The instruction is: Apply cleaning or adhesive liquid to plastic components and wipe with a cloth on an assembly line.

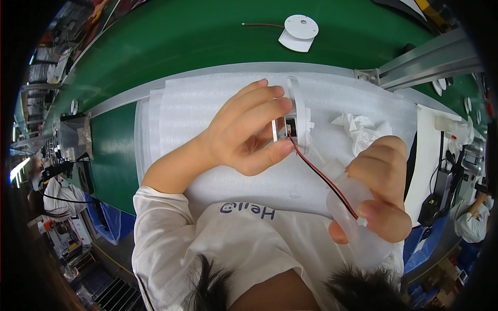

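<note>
My left hand point(244, 124) grips a white plastic housing point(302, 116) on its edge, fingers over the top and thumb below. A small white connector point(288, 127) sits by a dark opening in the housing. From there a red and black wire point(322, 177) runs down to the right, its white end plug point(361, 222) by my right thumb. My right hand point(381, 176) is closed round a translucent squeeze bottle point(358, 241), tilted with its pale nozzle towards the housing. Whether the nozzle touches the housing I cannot tell.
White foam sheeting point(207, 93) covers the work surface, with crumpled tissue point(363, 129) on its right. Beyond a metal rail point(233, 68), a round white part point(301, 27) with a red wire lies on the green belt point(207, 36). A metal post point(430, 59) stands at the upper right.
</note>
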A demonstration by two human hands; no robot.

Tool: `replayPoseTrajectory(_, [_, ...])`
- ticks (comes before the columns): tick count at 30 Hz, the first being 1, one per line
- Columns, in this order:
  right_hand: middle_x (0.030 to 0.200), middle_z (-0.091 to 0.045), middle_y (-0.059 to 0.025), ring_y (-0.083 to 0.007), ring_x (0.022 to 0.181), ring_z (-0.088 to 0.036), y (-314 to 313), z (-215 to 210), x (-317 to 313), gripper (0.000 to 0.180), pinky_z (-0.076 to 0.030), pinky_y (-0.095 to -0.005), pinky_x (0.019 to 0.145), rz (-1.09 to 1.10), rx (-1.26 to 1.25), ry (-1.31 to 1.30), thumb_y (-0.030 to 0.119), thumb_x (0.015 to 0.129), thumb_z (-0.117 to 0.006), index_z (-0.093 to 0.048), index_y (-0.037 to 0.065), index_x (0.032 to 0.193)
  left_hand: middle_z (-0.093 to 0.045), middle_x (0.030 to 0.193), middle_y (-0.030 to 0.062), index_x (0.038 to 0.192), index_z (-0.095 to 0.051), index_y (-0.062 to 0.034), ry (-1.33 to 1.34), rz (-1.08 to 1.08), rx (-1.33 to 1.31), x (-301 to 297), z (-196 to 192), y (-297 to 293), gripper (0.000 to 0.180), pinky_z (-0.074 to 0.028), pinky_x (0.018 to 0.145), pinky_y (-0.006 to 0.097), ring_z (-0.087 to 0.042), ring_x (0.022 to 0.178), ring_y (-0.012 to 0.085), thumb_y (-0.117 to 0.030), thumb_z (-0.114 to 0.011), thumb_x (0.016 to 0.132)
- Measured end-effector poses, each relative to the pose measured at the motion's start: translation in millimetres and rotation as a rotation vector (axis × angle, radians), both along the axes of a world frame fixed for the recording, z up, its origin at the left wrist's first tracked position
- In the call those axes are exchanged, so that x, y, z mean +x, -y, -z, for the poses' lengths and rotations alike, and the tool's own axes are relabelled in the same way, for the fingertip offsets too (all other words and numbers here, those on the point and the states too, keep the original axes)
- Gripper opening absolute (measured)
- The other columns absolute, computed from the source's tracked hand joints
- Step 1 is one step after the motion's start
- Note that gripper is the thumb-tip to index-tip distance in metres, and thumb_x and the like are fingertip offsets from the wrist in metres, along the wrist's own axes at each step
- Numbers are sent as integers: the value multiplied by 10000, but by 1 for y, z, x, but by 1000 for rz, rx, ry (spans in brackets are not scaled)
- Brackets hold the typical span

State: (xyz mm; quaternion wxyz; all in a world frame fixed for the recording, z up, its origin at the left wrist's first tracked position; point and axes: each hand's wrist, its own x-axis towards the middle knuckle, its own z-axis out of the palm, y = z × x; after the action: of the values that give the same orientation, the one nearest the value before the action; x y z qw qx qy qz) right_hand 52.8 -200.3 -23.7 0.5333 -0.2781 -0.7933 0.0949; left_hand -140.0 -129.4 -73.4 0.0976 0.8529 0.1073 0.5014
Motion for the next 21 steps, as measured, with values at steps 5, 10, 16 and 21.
replayPoseTrajectory(5, [788, -507, -113, -213, 598, -417, 2, 0, 1, 382, -316, -363, 550, 12, 0, 47, 348, 774, -588, -346, 144, 986, -512, 998, 216, 980, -537, -115, -53, -8, -35, -6, 3, 0, 355, -476, 709, 464, -548, 794, 340, -40, -664, 656])
replayPoseTrajectory(10, [762, -507, -116, -212, 593, -420, 1, 5, -2, 413, -315, -360, 544, 19, 67, 23, 338, 753, -598, -361, 137, 1025, -518, 1003, 208, 1006, -522, -97, -66, 30, -553, -11, 9, 7, 378, -480, 690, 397, -547, 819, 317, -59, -684, 667])
replayPoseTrajectory(16, [755, -508, -112, -208, 577, -429, -4, 9, 1, 415, -314, -357, 541, -66, 99, 64, 338, 769, -586, -357, 134, 1050, -498, 1047, 200, 1102, -461, -101, 39, -46, -186, -6, 14, 3, 584, -476, 658, 300, -545, 837, 264, -26, -745, 597])
replayPoseTrajectory(21, [739, -506, -107, -205, 555, -425, -2, 5, 3, 395, -316, -352, 523, -53, 118, 88, 353, 785, -576, -355, 132, 1026, -428, 1137, 210, 1242, -323, -87, -1, 10, -278, -7, 7, 4, 825, -454, 732, 328, -529, 915, 256, 8, -768, 554])
